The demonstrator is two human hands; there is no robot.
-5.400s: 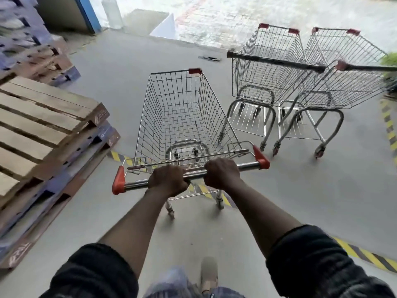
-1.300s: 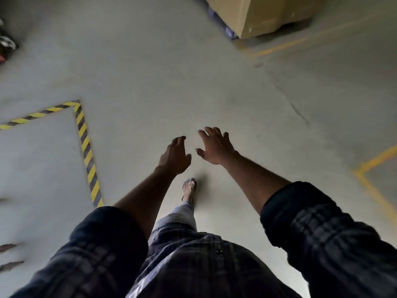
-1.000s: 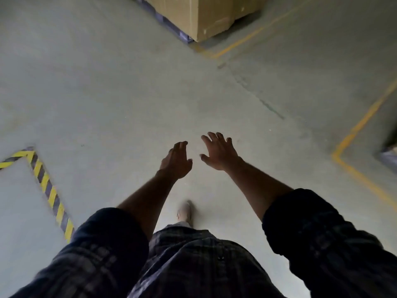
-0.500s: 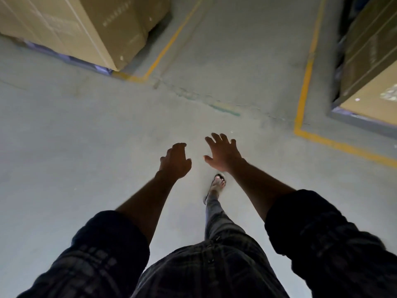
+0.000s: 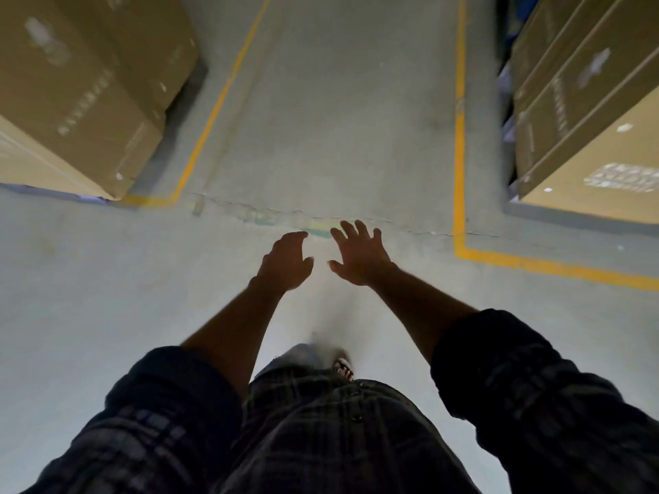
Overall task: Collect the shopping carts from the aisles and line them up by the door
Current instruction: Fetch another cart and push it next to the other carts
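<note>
**Both hands empty at the mouth of an aisle**

Your left hand (image 5: 285,260) is held out in front of you with the fingers loosely curled downward and nothing in them. Your right hand (image 5: 360,253) is just beside it, apart from it by a narrow gap, palm down with the fingers spread wide, also holding nothing. Both forearms are bare up to dark plaid sleeves (image 5: 535,386) pushed to the elbow.

No shopping cart shows anywhere in this view, so where the carts stand cannot be told from here.

Below your hands is a grey concrete floor (image 5: 89,279). A thin crack (image 5: 285,210) runs across it just ahead of your fingertips. Beyond the crack an aisle opens, bordered by two yellow floor lines (image 5: 460,137), one on each side; the right one turns a corner and runs off toward the right edge. Large cardboard boxes (image 5: 82,90) sit at the upper left, outside the left line. More stacked cardboard boxes (image 5: 588,112) stand at the upper right, outside the right line. One foot (image 5: 343,367) shows low between your arms, blurred, on the floor just above your plaid shirt.
</note>
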